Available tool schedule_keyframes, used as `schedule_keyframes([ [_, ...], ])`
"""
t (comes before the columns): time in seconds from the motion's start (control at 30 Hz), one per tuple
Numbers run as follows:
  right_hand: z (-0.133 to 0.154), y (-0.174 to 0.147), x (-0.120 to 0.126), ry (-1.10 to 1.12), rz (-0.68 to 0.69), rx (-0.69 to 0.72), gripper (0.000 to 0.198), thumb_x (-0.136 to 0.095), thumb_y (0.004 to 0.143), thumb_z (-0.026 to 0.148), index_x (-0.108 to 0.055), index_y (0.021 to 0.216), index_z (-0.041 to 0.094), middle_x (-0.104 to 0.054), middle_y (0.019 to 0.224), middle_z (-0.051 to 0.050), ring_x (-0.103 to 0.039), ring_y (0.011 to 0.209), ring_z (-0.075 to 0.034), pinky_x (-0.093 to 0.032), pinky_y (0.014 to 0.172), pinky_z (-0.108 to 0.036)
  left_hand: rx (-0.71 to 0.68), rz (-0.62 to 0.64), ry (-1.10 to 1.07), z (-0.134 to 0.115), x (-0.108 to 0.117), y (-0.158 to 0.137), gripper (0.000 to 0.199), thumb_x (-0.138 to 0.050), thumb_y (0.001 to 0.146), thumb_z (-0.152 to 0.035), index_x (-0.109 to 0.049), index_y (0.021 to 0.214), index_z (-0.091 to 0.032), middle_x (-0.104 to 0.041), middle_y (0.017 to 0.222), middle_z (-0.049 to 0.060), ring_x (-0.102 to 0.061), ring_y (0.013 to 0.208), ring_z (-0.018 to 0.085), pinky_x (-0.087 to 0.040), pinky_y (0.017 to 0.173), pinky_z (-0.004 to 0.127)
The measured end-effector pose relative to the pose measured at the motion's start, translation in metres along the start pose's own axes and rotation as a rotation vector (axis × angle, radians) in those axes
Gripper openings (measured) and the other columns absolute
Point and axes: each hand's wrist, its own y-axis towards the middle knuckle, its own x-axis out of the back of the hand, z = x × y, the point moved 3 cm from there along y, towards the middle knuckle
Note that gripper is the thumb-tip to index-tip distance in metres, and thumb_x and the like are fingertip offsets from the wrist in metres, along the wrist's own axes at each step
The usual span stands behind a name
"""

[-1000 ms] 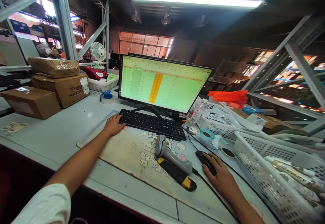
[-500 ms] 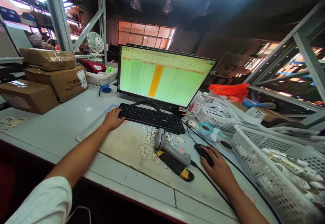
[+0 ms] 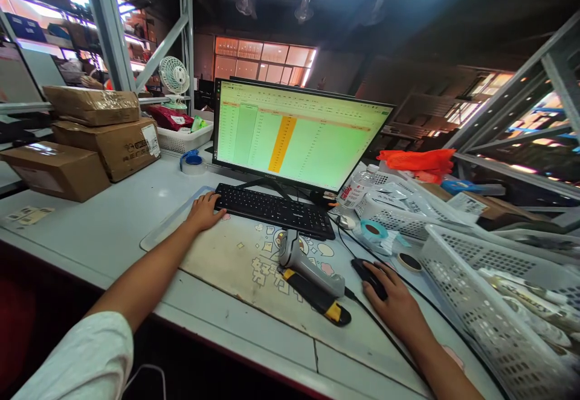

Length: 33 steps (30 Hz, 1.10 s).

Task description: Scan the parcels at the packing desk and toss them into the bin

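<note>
left hand [image 3: 203, 211]: palm down, fingers extended and slightly parted, in a relaxed open position. the fingertips reach the left end of the black keyboard [image 3: 276, 211]; the thumb lies just in front of its near edge. nothing is gripped. whether any key is pressed cannot be determined.

right hand [image 3: 395, 303]: curved over the black mouse [image 3: 368, 276], thumb along the left side, other fingers over the top and right side. the fingers are partly closed on the mouse. whether a button is pressed cannot be determined.

surrounding items:
- desk mat [image 3: 212, 260]: beneath the left hand, extending toward the right fingers.
- barcode scanner [image 3: 315, 270]: left of the right thumb, apart from both hands, lying over a black-and-yellow utility knife [image 3: 312, 298].
- monitor [image 3: 299, 134]: beyond the left fingertips, behind the keyboard, displaying a spreadsheet with one orange column.
- teal label roll [image 3: 372, 229]: beyond the right fingers.
- dark-centred tape roll [image 3: 409, 261]: just right of the right fingers.
- white perforated basket [image 3: 480, 300]: right of the right hand, containing packets.
- blue tape roll [image 3: 193, 159]: beyond the left fingers.
- cardboard boxes [image 3: 84, 176]: well to the left of the left fingers.
</note>
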Motion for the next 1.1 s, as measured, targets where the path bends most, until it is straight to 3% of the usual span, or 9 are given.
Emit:
schedule_keyframes([
  [0.3,0.0075,0.0008,0.0062,-0.025,0.034,-0.019,0.055,-0.044,0.102,0.055,-0.065,0.142,0.024,-0.059,0.148,-0.014,-0.058,0.138,-0.036,-0.057,0.108,-0.053,0.005,0.020,-0.012,-0.0007,0.0012,-0.0012,0.066,-0.051,0.100,-0.055,-0.049,0.155,-0.017,-0.044,0.164,0.016,-0.046,0.144,0.038,-0.040,0.118,0.055],
  [1.1,0.0100,-0.0004,0.0103,-0.057,-0.051,-0.008,0.054,-0.046,0.099,0.054,-0.064,0.139,0.023,-0.063,0.143,-0.014,-0.061,0.135,-0.036,-0.056,0.110,-0.052,-0.011,-0.007,-0.002,0.0021,-0.0026,-0.0004,0.064,-0.054,0.100,-0.053,-0.051,0.154,-0.018,-0.046,0.162,0.015,-0.047,0.143,0.038,-0.042,0.117,0.055],
])
